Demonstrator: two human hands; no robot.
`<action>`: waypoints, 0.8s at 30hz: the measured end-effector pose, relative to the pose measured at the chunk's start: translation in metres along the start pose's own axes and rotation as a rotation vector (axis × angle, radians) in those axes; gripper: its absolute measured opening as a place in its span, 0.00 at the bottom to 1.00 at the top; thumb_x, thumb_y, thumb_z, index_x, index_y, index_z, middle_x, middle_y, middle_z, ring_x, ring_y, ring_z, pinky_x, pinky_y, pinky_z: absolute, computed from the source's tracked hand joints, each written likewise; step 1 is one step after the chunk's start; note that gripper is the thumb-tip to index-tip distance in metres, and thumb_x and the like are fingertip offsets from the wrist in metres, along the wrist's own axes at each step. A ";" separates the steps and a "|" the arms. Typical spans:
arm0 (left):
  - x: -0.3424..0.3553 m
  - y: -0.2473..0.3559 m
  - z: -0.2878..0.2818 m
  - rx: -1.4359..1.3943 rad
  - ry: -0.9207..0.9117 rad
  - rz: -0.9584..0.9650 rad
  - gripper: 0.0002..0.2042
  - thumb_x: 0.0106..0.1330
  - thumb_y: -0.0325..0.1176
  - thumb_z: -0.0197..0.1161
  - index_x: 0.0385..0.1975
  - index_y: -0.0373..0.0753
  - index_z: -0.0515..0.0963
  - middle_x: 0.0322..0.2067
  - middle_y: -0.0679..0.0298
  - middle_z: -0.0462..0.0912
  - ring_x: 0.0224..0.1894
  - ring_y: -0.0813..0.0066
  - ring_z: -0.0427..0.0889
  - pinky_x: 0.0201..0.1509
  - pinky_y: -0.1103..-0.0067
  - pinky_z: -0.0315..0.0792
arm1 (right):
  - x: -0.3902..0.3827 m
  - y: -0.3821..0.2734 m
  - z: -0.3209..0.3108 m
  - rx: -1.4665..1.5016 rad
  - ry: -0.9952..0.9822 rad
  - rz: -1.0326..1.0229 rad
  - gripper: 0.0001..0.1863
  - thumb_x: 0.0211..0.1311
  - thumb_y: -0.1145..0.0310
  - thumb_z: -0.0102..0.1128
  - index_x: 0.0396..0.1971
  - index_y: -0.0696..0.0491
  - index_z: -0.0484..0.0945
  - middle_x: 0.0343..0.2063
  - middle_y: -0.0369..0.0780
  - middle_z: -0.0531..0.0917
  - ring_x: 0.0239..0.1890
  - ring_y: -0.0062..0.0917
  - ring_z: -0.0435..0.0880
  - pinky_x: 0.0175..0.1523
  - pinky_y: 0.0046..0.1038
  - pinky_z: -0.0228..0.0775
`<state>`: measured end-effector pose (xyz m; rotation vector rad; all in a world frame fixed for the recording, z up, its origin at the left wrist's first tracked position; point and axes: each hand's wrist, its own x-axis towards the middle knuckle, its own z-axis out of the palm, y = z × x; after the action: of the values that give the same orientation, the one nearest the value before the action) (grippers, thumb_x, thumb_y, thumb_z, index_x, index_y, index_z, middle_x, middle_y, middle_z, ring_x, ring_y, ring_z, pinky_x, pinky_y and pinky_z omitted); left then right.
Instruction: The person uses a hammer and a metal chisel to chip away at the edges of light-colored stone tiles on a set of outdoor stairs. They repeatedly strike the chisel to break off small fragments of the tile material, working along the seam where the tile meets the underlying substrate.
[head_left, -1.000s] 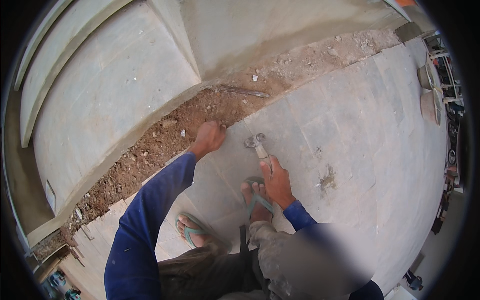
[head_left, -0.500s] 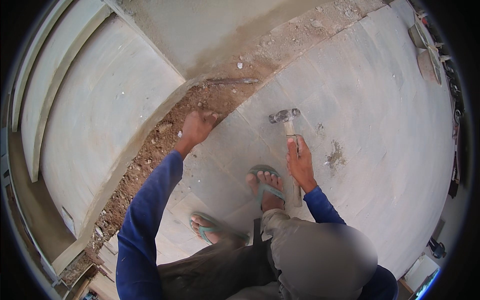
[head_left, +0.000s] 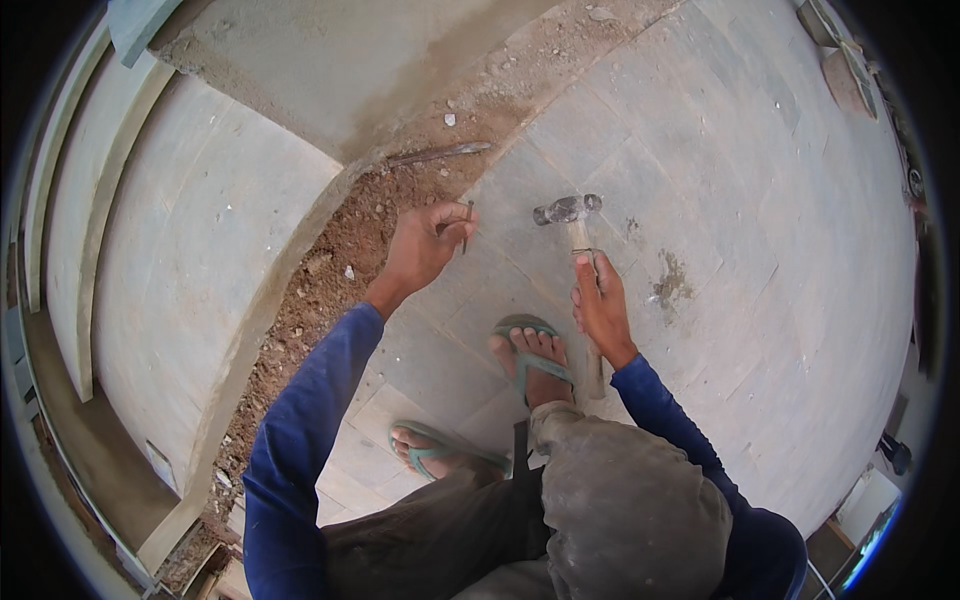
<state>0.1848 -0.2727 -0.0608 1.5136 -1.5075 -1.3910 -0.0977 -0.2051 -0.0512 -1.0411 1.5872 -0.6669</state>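
My left hand [head_left: 422, 245] is closed in a pinch round a thin dark nail [head_left: 465, 243]. The nail points up and down in the picture, its ends showing above and below the fingertips. This hand is over the border between the dirt strip and the tiled floor. Further right, my right hand [head_left: 603, 312] grips a hammer [head_left: 567, 209] by its pale wooden handle, thumb lying along it. The hammer's worn grey metal head is beyond the fist, apart from the nail, above the tiles.
Reddish dirt with rubble [head_left: 325, 250] runs in a trench beside a raised pale slab [head_left: 200, 240]. A long thin bar [head_left: 440, 153] lies across the dirt. My sandalled feet [head_left: 535, 360] stand on grey tiles [head_left: 720, 260]. A pale container [head_left: 848, 82] sits at the far right.
My left hand has risen from the dirt's edge and moved right, and the nail now shows in its fingers. The hammer stays in my right hand, almost unmoved. The view has shifted slightly.
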 end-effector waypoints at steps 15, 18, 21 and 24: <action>0.012 -0.017 -0.008 -0.085 0.257 -0.048 0.10 0.76 0.36 0.56 0.40 0.34 0.73 0.29 0.64 0.81 0.30 0.77 0.82 0.35 0.78 0.77 | 0.005 0.003 -0.011 -0.091 -0.020 -0.087 0.19 0.75 0.51 0.54 0.46 0.54 0.71 0.18 0.30 0.70 0.14 0.12 0.66 0.18 0.20 0.57; 0.009 -0.014 -0.035 0.011 0.315 -0.259 0.11 0.76 0.36 0.54 0.38 0.34 0.74 0.28 0.65 0.80 0.29 0.78 0.81 0.34 0.79 0.76 | 0.001 -0.001 -0.009 -0.184 -0.045 -0.071 0.18 0.74 0.55 0.55 0.45 0.56 0.72 0.20 0.35 0.75 0.18 0.17 0.72 0.23 0.24 0.63; -0.005 -0.045 -0.057 0.058 0.363 -0.305 0.11 0.72 0.36 0.55 0.37 0.33 0.78 0.23 0.57 0.82 0.28 0.66 0.85 0.35 0.70 0.76 | -0.002 -0.018 -0.007 -0.111 -0.183 0.055 0.16 0.73 0.58 0.55 0.45 0.56 0.71 0.22 0.36 0.75 0.17 0.16 0.72 0.22 0.24 0.63; -0.028 -0.068 -0.069 0.152 0.368 -0.344 0.10 0.69 0.32 0.55 0.38 0.32 0.79 0.25 0.52 0.83 0.33 0.56 0.86 0.41 0.65 0.76 | 0.000 -0.014 0.004 -0.091 -0.264 0.072 0.16 0.73 0.58 0.55 0.46 0.56 0.71 0.24 0.38 0.76 0.17 0.19 0.73 0.22 0.26 0.65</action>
<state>0.2768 -0.2515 -0.0967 2.0697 -1.1837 -1.1081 -0.0902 -0.2109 -0.0400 -1.0853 1.4270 -0.3940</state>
